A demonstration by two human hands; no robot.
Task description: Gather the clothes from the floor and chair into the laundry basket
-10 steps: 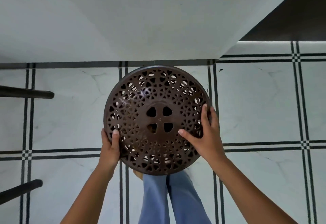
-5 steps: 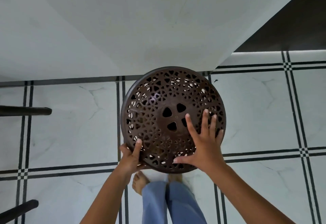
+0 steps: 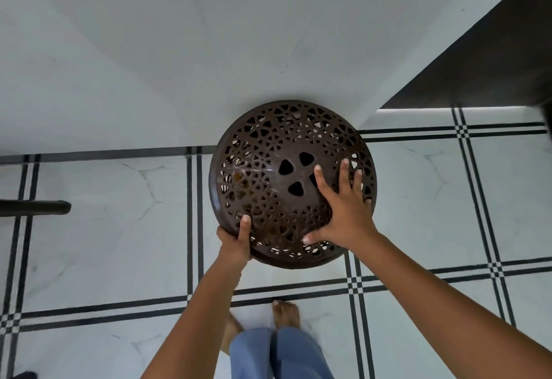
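Two hands are on one item: a round brown perforated lid [image 3: 277, 151], domed, with a lattice of cut-outs and several larger holes near its centre. I take it for the top of the laundry basket; I cannot see the basket body beneath it, nor any clothes.

I record the left hand [image 3: 236, 239] closed on the near-left rim of the lid, thumb laid up over the top surface, the other fingers tucked under the edge and hidden. I record the right hand [image 3: 343, 214] open and flat on the dome, fingers spread and pointing away from the person, thumb stretched out toward the left hand along the near edge. It presses on the lid rather than gripping it.

Beyond both hands, the far edge of the lid sits close against the foot of a white wall [image 3: 209, 50]. To the right of the right hand, a dark panel [image 3: 493, 59] meets the tiled floor [image 3: 89, 244]. Nearer than the hands, I note two bare feet [image 3: 285, 314] and blue trouser legs [image 3: 286, 354]. Well left of the left hand, a black bar [image 3: 35, 207] enters from the frame edge.
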